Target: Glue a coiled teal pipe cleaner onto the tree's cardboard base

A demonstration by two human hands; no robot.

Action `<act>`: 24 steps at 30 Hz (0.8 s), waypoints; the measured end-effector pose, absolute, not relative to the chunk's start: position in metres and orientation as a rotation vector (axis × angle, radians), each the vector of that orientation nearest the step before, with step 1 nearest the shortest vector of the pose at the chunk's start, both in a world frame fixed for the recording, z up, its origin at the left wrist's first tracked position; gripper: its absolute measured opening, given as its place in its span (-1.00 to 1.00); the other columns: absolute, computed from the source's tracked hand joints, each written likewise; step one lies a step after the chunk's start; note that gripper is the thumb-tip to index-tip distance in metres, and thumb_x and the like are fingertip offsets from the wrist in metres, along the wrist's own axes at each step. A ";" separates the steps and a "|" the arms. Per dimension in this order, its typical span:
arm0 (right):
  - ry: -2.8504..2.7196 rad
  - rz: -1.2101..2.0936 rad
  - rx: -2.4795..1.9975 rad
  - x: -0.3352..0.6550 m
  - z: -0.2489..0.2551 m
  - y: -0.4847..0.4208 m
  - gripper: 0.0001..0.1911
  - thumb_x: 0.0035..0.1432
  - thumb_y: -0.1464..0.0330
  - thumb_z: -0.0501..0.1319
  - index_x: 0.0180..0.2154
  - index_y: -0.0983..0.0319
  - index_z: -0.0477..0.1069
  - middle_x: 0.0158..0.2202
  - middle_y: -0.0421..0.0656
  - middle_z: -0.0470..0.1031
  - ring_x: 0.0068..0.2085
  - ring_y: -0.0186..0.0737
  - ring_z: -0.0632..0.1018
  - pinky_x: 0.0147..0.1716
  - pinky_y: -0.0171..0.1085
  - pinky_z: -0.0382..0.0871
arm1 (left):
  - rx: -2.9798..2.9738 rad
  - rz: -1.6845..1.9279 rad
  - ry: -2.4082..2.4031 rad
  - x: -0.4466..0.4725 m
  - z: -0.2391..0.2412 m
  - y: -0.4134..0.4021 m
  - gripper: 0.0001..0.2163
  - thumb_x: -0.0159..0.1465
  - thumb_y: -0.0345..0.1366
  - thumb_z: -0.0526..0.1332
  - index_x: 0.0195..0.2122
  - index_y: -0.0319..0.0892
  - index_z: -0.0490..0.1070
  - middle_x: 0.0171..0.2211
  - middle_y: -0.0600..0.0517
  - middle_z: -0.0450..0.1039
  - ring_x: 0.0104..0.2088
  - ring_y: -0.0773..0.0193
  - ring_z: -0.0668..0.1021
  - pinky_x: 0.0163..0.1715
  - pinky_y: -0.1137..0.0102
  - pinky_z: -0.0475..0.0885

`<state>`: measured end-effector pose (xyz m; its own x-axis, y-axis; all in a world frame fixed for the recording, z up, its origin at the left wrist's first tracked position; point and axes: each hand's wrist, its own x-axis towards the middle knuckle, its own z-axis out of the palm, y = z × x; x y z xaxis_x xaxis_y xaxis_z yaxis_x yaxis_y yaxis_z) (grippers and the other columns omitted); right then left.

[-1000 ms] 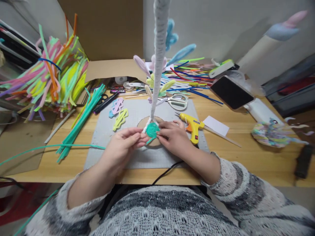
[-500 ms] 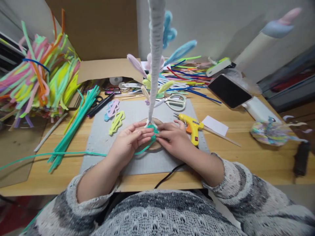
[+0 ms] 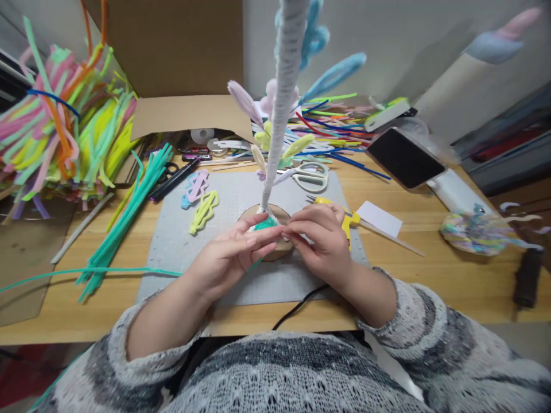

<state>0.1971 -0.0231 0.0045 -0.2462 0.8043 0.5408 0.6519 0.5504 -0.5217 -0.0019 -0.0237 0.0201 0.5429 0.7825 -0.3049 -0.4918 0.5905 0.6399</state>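
Note:
A white-wrapped upright stem [image 3: 282,103] with pipe-cleaner petals stands on a round base [image 3: 279,250]. At its foot is a patch of wound green pipe cleaner [image 3: 267,222], partly behind my fingers. My left hand [image 3: 230,252] lies in front of it with fingers stretched out to the right. The pinched fingertips of my right hand [image 3: 321,241] meet the left index fingertip; whatever is in the pinch is hidden. A long green strand [image 3: 129,269] runs from the left edge to behind my left forearm.
A yellow glue gun [image 3: 350,221] lies behind my right hand, its black cable crossing the mat's front edge. Scissors [image 3: 312,176], zigzag pieces [image 3: 204,212], green pipe cleaners [image 3: 129,218], a phone [image 3: 407,158] and a large colourful bundle [image 3: 64,126] surround the grey mat [image 3: 172,246].
My right hand has risen off the green winding and now pinches at the left fingertips. My left fingers have straightened. The view has shifted slightly, and the stem leans further right in it.

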 end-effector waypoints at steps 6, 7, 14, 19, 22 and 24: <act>-1.679 0.857 -1.009 0.195 0.002 -0.022 -0.86 0.23 0.24 0.13 -0.35 0.13 0.36 -0.29 -0.14 0.52 -0.19 -0.16 0.52 -0.11 -0.07 0.36 | 0.553 0.881 0.629 -0.004 0.023 -0.022 -0.56 0.18 -0.45 0.23 0.10 -0.21 0.25 0.03 -0.15 0.47 0.05 0.17 0.52 0.08 0.33 0.38; -1.556 1.036 -0.978 0.194 0.001 -0.022 -0.85 0.22 0.21 0.16 -0.34 0.12 0.35 -0.28 -0.15 0.53 -0.19 -0.18 0.53 -0.12 -0.09 0.40 | 0.600 0.921 0.672 -0.004 0.022 -0.023 -0.59 0.17 -0.44 0.25 0.06 -0.20 0.29 -0.01 -0.12 0.49 0.01 0.19 0.54 0.03 0.35 0.41; -0.968 1.871 -0.713 0.189 0.007 -0.021 -0.84 0.17 0.20 0.24 -0.33 0.12 0.31 -0.12 -0.18 0.61 -0.04 -0.15 0.58 0.09 0.04 0.35 | 1.462 1.174 1.105 0.000 0.014 -0.031 -0.85 0.16 -0.36 0.33 -0.24 -0.15 0.48 -0.32 0.04 0.48 -0.30 0.32 0.50 -0.21 0.43 0.41; -0.872 1.993 -0.656 0.189 0.009 -0.023 -0.86 0.17 0.27 0.26 -0.33 0.16 0.32 -0.14 -0.18 0.62 -0.04 -0.20 0.58 0.14 -0.02 0.31 | 1.854 1.248 1.128 -0.002 0.012 -0.030 -0.87 0.20 -0.36 0.29 -0.21 -0.15 0.48 -0.36 0.04 0.49 -0.36 0.33 0.49 -0.32 0.42 0.40; -0.882 2.004 -0.616 0.188 0.008 -0.025 -0.89 0.18 0.30 0.25 -0.32 0.18 0.35 -0.13 -0.17 0.62 -0.02 -0.20 0.57 0.14 -0.05 0.32 | 1.944 1.281 1.122 -0.003 0.010 -0.026 -0.94 0.22 -0.41 0.26 -0.28 -0.16 0.48 -0.40 0.07 0.47 -0.39 0.35 0.48 -0.37 0.44 0.39; -0.893 2.011 -0.599 0.187 0.007 -0.025 -0.90 0.19 0.32 0.24 -0.33 0.18 0.36 -0.12 -0.17 0.61 -0.01 -0.20 0.57 0.13 -0.06 0.32 | 2.000 1.306 1.120 -0.004 0.010 -0.025 -0.93 0.21 -0.46 0.25 -0.32 -0.16 0.47 -0.39 0.07 0.45 -0.39 0.36 0.47 -0.38 0.45 0.39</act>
